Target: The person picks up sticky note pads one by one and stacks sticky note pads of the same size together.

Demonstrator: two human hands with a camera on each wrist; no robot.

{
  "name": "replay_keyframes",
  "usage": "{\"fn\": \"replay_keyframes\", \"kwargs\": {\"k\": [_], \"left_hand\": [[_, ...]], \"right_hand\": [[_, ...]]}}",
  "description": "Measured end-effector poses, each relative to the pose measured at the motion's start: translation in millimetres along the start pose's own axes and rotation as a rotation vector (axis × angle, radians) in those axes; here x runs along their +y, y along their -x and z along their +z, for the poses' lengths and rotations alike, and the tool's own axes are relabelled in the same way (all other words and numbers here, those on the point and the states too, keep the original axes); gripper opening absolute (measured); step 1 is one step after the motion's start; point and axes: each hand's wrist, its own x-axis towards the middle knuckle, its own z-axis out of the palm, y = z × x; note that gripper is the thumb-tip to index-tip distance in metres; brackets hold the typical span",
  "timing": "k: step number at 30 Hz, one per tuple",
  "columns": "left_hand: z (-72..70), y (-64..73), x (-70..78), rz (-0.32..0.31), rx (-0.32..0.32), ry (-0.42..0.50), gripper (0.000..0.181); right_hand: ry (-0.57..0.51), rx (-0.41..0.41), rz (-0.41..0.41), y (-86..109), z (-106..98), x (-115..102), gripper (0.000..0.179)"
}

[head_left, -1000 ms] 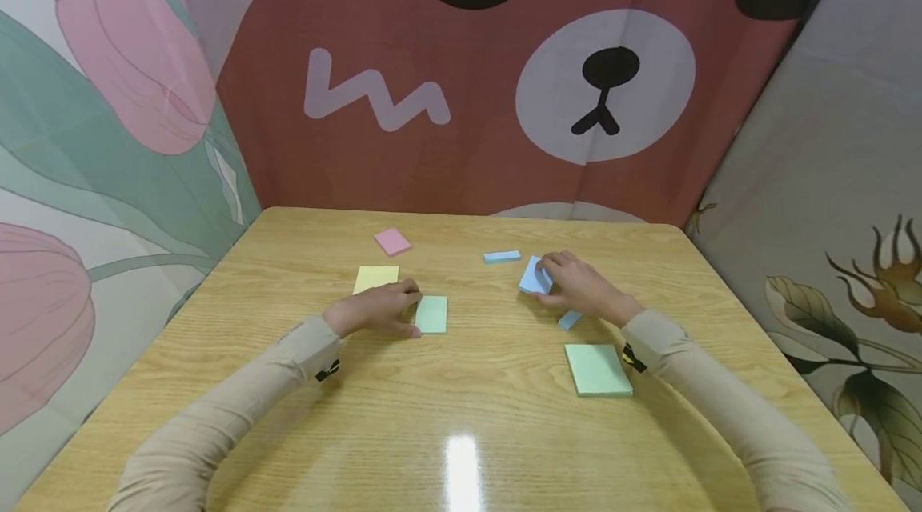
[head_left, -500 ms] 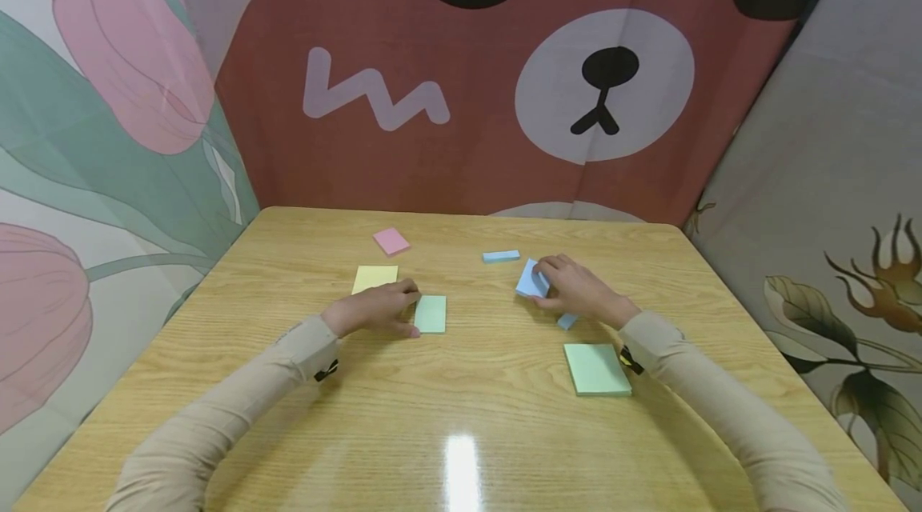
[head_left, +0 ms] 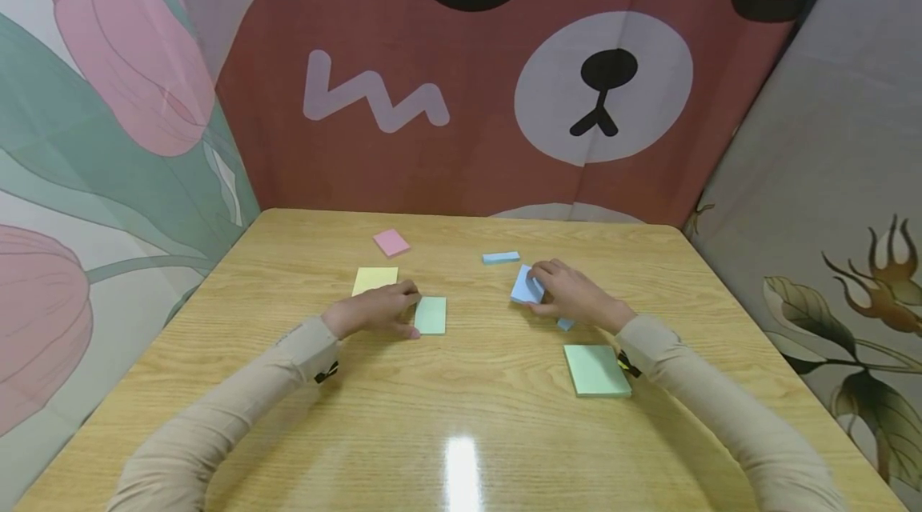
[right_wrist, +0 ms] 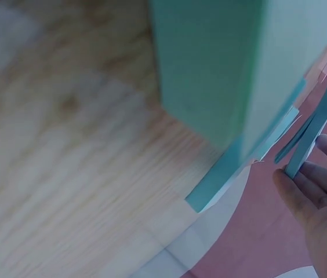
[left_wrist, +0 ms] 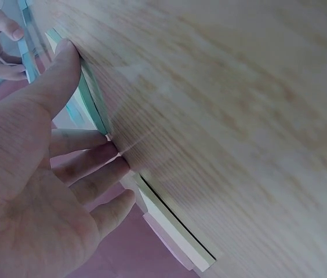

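Note:
In the head view my right hand (head_left: 576, 295) pinches a blue sticky-note pad (head_left: 527, 285) between thumb and fingers, tilted over the table. The right wrist view shows this blue pad (right_wrist: 317, 130) edge-on, with a thinner layer splayed from it. My left hand (head_left: 376, 310) rests beside a small green pad (head_left: 432, 316), its fingertips at the left corners. Seen from the left wrist, the thumb and index finger of this hand (left_wrist: 47, 174) span the edge of the green pad (left_wrist: 91, 101), with the other fingers nearly straight.
A yellow pad (head_left: 376, 278) lies behind the left hand, and a pink pad (head_left: 391, 242) farther back. One blue strip pad (head_left: 500, 258) lies at the back; another blue strip (head_left: 566, 323) is partly under the right hand. A larger green pad (head_left: 597, 370) sits near the right forearm.
My right hand has shifted slightly left and toward me with the blue pad. The left hand and the small green pad have stayed in place.

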Motion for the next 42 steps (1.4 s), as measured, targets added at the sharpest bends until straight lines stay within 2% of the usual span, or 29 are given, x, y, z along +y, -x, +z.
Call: {"fn": "replay_keyframes", "kwargs": {"k": [11,27,42], "left_hand": [[0.1,-0.6,1.0,0.02,0.015,0.0,0.068],[-1.3,0.8,1.8,0.023,0.013,-0.021,0.068],[0.6,0.1,-1.3,0.019,0.014,-0.008,0.07]], "right_hand": [[0.013,-0.004,-0.013,-1.6,-3.3,-5.2,0.048],[0.014,0.002,-0.1,-13.1,-10.2,-21.7,0.047],[0.11,0.019,-0.177,-24.3,-11.4,-39.9,0.05]]}}
